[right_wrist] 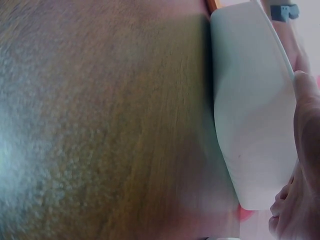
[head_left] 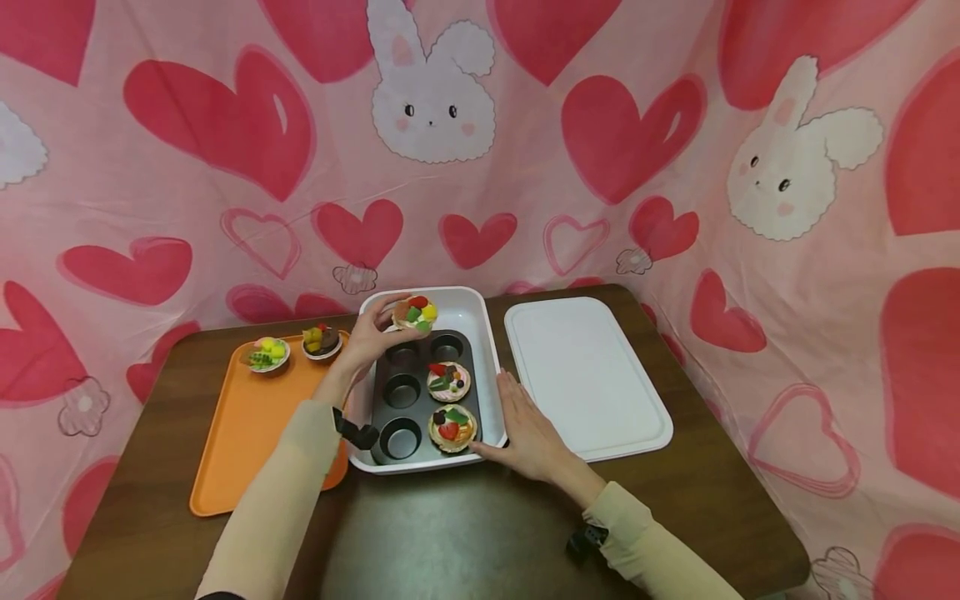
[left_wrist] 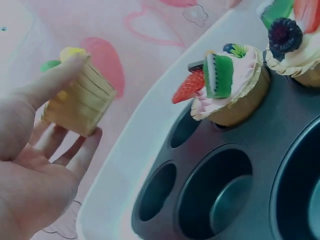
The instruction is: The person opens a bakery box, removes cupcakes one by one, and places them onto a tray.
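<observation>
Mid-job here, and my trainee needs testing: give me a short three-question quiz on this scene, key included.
1. How many tarts sit in the cups of the dark muffin tin?
2. True or false: the left hand is holding nothing.
3. The two small cakes left of the tin sit on: A the white board; B the orange tray; C the bare table.

Key:
1. Two.
2. False: the left hand grips a fruit-topped tart.
3. B, the orange tray.
</observation>
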A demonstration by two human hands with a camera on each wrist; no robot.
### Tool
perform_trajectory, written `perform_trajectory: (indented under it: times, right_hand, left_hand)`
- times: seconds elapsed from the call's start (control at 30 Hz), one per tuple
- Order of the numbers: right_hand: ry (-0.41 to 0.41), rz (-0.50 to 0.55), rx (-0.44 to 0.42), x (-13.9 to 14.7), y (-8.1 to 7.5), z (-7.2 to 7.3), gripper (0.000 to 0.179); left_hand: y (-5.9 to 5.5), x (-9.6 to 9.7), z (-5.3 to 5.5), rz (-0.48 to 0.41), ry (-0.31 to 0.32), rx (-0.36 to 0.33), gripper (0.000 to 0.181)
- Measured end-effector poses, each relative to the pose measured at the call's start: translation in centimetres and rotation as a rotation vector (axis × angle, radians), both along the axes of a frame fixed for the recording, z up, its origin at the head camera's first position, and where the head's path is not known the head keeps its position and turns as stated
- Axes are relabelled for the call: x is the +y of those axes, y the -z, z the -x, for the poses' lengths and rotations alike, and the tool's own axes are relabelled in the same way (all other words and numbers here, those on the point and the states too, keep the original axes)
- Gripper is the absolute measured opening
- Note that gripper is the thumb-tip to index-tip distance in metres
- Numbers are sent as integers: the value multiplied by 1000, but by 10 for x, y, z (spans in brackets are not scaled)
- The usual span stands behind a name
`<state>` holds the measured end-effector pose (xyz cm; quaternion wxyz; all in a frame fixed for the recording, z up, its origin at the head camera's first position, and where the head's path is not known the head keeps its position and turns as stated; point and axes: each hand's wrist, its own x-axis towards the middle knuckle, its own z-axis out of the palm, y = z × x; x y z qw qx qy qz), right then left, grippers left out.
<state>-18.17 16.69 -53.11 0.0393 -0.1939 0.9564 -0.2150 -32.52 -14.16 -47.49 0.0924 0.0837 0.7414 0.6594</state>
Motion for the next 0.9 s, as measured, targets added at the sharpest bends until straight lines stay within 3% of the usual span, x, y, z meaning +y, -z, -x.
perform_trajectory:
  times: [0.37, 0.67, 0.9]
  right_hand:
    - [-1, -2, 11, 1, 3, 1, 128]
    - [1, 3, 6, 1, 2, 0, 128]
    - [-1, 1, 9, 0, 2, 1, 128]
  left_hand:
    - [-10, -25, -24, 109, -72, -7, 79]
    - [-10, -49, -47, 102, -140, 65, 77]
    - [-9, -69, -62, 135, -194, 36, 77]
